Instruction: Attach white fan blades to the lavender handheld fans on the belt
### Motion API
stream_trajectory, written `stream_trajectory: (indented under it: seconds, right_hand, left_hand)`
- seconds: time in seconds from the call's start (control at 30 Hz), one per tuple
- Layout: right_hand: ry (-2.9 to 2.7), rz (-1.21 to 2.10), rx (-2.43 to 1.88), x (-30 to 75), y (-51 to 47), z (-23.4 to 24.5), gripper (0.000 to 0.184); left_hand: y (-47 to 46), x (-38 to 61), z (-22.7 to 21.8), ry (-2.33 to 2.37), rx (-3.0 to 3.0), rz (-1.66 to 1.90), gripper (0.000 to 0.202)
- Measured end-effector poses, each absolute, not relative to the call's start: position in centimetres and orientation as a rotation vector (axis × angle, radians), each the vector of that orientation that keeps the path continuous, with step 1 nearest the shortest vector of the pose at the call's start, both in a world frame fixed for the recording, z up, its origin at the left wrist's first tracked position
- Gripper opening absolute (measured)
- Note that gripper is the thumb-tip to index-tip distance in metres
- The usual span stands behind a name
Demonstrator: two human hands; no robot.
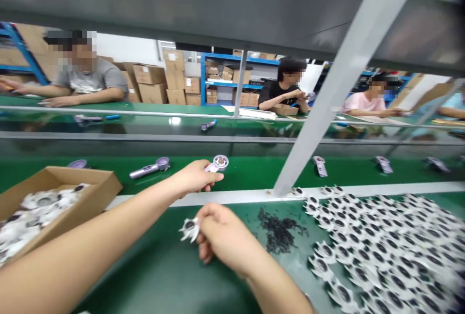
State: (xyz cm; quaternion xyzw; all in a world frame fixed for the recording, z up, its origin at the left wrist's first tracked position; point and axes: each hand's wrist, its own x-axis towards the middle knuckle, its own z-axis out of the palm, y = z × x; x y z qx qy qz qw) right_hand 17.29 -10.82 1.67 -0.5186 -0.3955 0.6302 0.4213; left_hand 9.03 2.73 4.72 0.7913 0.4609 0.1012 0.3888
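Note:
My left hand (194, 177) holds a lilac handheld fan body (220, 162) by its handle, above the moving belt's green surface. My right hand (221, 234) pinches a white fan impeller with a dark hub (189, 229) over the green bench. Its fingers hide part of the blades. Several matching impellers (381, 251) lie in a dense spread to the right of my right hand. A small heap of dark granules or tiny parts (278, 230) sits between them and my hand.
A cardboard box (58, 193) of white impellers stands at left. A lilac fan body (148, 168) and others lie on the green belt (254, 168). A grey diagonal post (327, 93) crosses the view. Co-workers sit at a facing line, with cartons on blue shelving behind.

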Motion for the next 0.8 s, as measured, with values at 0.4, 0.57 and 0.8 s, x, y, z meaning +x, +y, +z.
stream_trajectory:
  seconds: [0.4, 0.57, 0.8]
  right_hand:
    - [-0.939, 0.87, -1.401, 16.7, -12.8, 4.2, 0.013]
    - [-0.95, 0.851, -1.432, 16.5, -12.8, 4.0, 0.013]
    - [-0.931, 0.811, -1.437, 16.4, -12.7, 4.0, 0.017]
  left_hand:
    - [-6.1, 1.6, 5.9, 1.224, 2.355, 0.462, 0.011]
    - [-7.1, 1.0, 4.9, 1.239, 2.534, 0.432, 0.01]
    - [-7.3, 1.1, 3.7, 1.278, 2.727, 0.407, 0.024]
